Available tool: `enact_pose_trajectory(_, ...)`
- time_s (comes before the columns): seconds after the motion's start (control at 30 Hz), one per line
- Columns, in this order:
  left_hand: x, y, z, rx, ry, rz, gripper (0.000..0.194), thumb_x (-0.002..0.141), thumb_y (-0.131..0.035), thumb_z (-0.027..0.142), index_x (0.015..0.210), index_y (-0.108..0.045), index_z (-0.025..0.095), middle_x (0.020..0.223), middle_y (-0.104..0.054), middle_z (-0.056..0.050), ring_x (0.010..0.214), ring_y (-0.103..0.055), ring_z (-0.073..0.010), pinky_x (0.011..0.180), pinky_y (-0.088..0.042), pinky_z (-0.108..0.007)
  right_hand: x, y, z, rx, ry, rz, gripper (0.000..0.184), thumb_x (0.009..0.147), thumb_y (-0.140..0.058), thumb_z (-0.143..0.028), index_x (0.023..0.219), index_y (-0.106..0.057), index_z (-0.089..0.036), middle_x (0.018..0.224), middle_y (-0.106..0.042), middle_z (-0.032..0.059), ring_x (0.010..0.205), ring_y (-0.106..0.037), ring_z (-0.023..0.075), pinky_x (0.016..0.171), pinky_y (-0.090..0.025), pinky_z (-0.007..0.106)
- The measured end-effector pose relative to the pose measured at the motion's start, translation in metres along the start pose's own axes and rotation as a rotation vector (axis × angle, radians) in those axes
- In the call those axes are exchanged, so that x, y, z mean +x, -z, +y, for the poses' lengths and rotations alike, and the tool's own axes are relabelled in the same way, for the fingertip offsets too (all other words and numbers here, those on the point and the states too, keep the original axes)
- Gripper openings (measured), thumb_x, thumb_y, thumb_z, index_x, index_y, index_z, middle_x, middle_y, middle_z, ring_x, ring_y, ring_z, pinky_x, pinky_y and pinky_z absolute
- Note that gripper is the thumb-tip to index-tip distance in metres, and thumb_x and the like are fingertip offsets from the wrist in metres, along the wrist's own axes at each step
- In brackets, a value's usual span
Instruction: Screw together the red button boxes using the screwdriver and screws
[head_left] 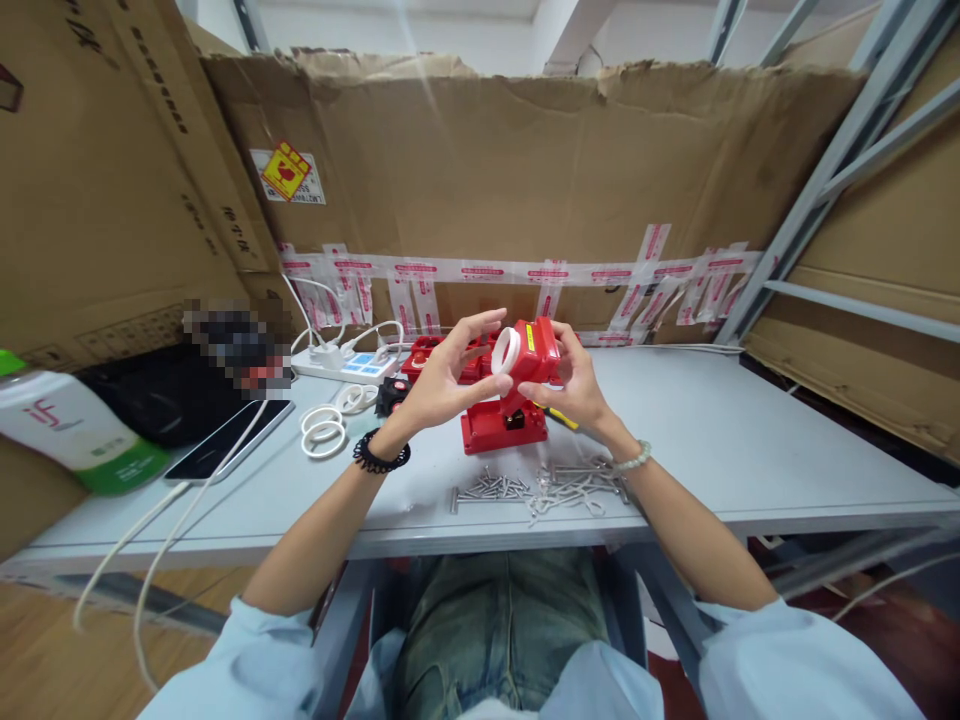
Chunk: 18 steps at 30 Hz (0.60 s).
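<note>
My right hand (574, 385) grips a red plastic housing (536, 350) with a yellow label, from its right side. A white ring (506, 352) sits at the housing's left-facing opening. At the ring's left is my left hand (454, 372), fingers spread and thumb at the ring's lower edge; whether it presses on the ring I cannot tell. Right below stands a red base (504, 428) with a dark part in it; whether it is joined to the housing is unclear. More red parts (421, 352) lie behind my left hand.
Loose screws (495, 487) and white cords (574, 492) lie near the table's front edge. On the left are white rings (322, 432), a black part (391, 396), a power strip (360, 368), a phone (229, 440) and a bottle (79, 425). Cardboard (525, 170) walls the back.
</note>
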<state>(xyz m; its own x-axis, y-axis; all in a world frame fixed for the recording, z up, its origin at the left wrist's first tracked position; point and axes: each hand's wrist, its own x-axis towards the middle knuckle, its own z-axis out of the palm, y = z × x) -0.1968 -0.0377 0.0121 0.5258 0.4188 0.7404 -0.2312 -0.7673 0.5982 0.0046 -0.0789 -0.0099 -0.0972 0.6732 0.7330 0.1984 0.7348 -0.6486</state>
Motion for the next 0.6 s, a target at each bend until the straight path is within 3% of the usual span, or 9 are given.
enact_pose_trajectory(0.1, -0.0002, -0.0005, -0.0015, 0.071, 0.073, 0.057, 0.047, 0.088, -0.065, 0.040, 0.131, -0.056, 0.023, 0.128, -0.060, -0.011, 0.115, -0.059, -0.0244, 0.097, -0.052, -0.039, -0.0007, -0.0008, 0.0006, 0.012, -0.008, -0.004, 0.079, 0.060, -0.086, -0.041, 0.125, -0.045, -0.028, 0.109, -0.066, 0.0049, 0.096, -0.067, 0.0229, 0.085, -0.057, 0.043)
enact_pose_trajectory(0.17, 0.0001, 0.0016, -0.0015, 0.084, 0.054, 0.033, 0.044, 0.086, -0.068, 0.038, 0.127, -0.059, 0.022, 0.124, -0.060, -0.011, 0.110, -0.060, -0.0234, 0.095, -0.052, -0.038, -0.0013, -0.0009, 0.0011, 0.022, -0.011, -0.013, 0.078, 0.060, -0.087, -0.038, 0.125, -0.045, -0.028, 0.107, -0.067, 0.0040, 0.094, -0.067, 0.0223, 0.086, -0.056, 0.043)
enact_pose_trajectory(0.27, 0.0004, 0.0044, -0.0007, 0.049, -0.004, -0.049, 0.053, 0.082, -0.072, 0.033, 0.132, -0.056, 0.025, 0.134, -0.054, -0.011, 0.122, -0.054, -0.0258, 0.100, -0.049, -0.039, -0.0017, -0.0012, 0.0010, 0.031, -0.009, -0.019, 0.076, 0.061, -0.087, -0.035, 0.125, -0.045, -0.029, 0.110, -0.066, 0.0042, 0.096, -0.067, 0.0224, 0.088, -0.056, 0.043)
enact_pose_trajectory(0.37, -0.0004, 0.0032, -0.0013, 0.047, 0.026, -0.049, 0.064, 0.084, -0.071, 0.036, 0.142, -0.044, 0.029, 0.140, -0.049, -0.010, 0.127, -0.049, -0.0260, 0.102, -0.047, -0.040, -0.0014, -0.0024, 0.0000, 0.021, -0.024, -0.023, 0.077, 0.060, -0.087, -0.036, 0.124, -0.044, -0.028, 0.110, -0.066, 0.0052, 0.095, -0.067, 0.0226, 0.086, -0.056, 0.042)
enact_pose_trajectory(0.5, -0.0013, 0.0013, -0.0025, 0.071, 0.112, -0.003, 0.043, 0.094, -0.055, 0.041, 0.133, -0.051, 0.024, 0.125, -0.057, -0.011, 0.113, -0.056, -0.0224, 0.097, -0.049, -0.039, -0.0013, -0.0036, 0.0004, 0.017, -0.036, -0.019, 0.078, 0.058, -0.087, -0.036, 0.123, -0.044, -0.027, 0.107, -0.066, 0.0058, 0.095, -0.067, 0.0231, 0.085, -0.056, 0.042)
enact_pose_trajectory(0.6, -0.0006, 0.0026, -0.0018, 0.024, 0.072, -0.052, 0.051, 0.087, -0.066, 0.037, 0.134, -0.050, 0.026, 0.131, -0.055, -0.010, 0.121, -0.053, -0.0243, 0.098, -0.048, -0.038, -0.0012, -0.0034, 0.0013, 0.016, -0.034, -0.017, 0.079, 0.058, -0.087, -0.035, 0.124, -0.044, -0.028, 0.109, -0.066, 0.0059, 0.095, -0.067, 0.0232, 0.085, -0.056, 0.042)
